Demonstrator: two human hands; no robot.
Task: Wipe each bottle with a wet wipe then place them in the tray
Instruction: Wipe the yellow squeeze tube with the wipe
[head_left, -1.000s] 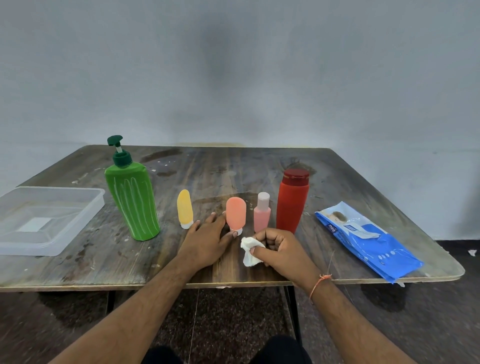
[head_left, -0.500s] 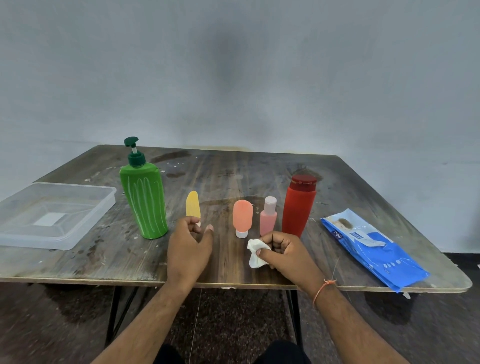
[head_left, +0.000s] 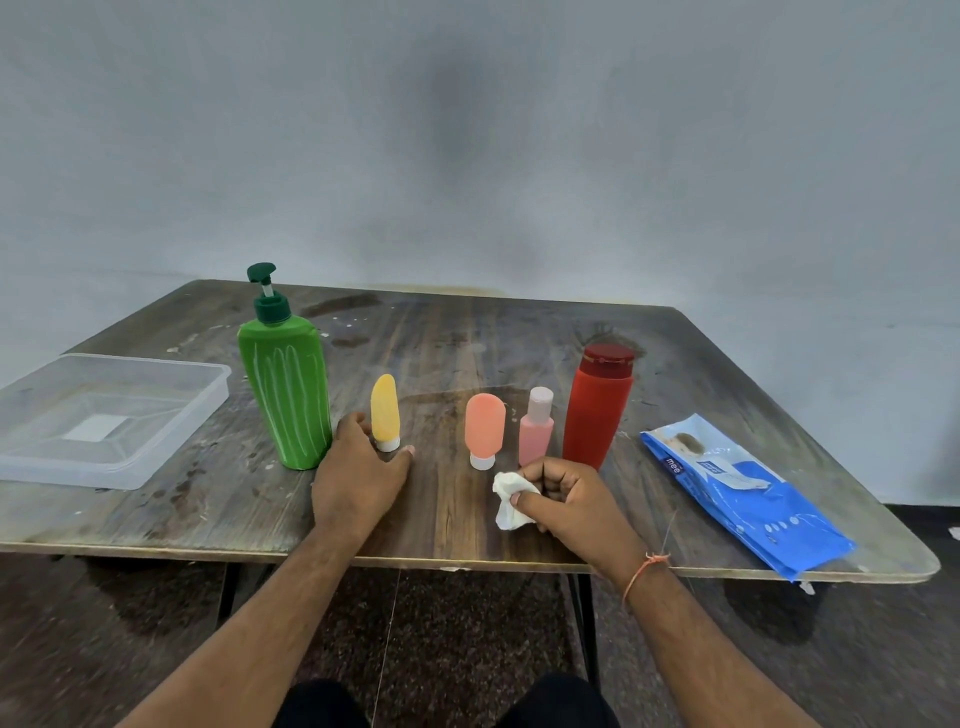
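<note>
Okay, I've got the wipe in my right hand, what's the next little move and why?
Probably close the left hand around the yellow tube and lift it toward the wet wipe. Its fingers already flank the tube's white cap, the right hand holds the wipe bunched and ready, and the clear tray holds no bottles, so none looks finished.

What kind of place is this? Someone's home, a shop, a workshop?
Hard to say for certain; it looks like a plain, bare room set up for a simple task, not a shop. A worn, stained wooden table stands against a blank grey wall, bearing only a few bottles, a wipes pack and a clear plastic tray.
</note>
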